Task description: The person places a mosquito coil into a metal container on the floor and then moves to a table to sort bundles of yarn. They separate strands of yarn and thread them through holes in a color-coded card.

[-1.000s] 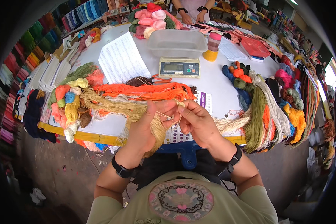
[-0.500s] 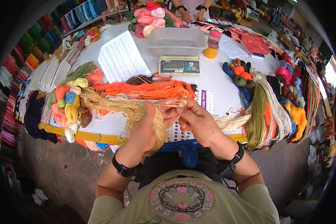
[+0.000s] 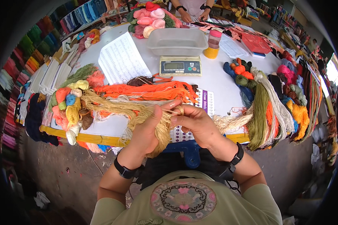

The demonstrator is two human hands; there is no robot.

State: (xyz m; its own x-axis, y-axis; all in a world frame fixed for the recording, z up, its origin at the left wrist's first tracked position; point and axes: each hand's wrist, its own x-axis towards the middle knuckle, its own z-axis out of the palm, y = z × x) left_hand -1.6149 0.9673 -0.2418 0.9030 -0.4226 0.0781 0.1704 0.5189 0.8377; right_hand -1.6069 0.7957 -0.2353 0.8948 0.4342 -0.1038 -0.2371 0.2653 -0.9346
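Observation:
A tan skein of embroidery thread (image 3: pixel 159 137) hangs over my left hand (image 3: pixel 148 131), its length running left across the table. My left hand is closed around the skein near the table's front edge. A few strands stretch from it to my right hand (image 3: pixel 199 122), which pinches them between thumb and fingers, a small loop of thread at its fingertips. Just beyond both hands lies a bright orange skein (image 3: pixel 146 90). Partly under my hands is a white card with rows of holes and a purple strip (image 3: pixel 204 99).
A digital scale (image 3: pixel 180 66) with a clear plastic tray (image 3: pixel 177 39) stands beyond the skeins. To its left lies a printed sheet (image 3: pixel 123 58). Coloured yarn bundles pile up at left (image 3: pixel 69 105) and right (image 3: pixel 266 101). Another person's hands (image 3: pixel 195 15) work at the far side.
My right hand has shifted slightly left and its fingers have curled in closer to my left hand. The stretch of thread between the hands is shorter.

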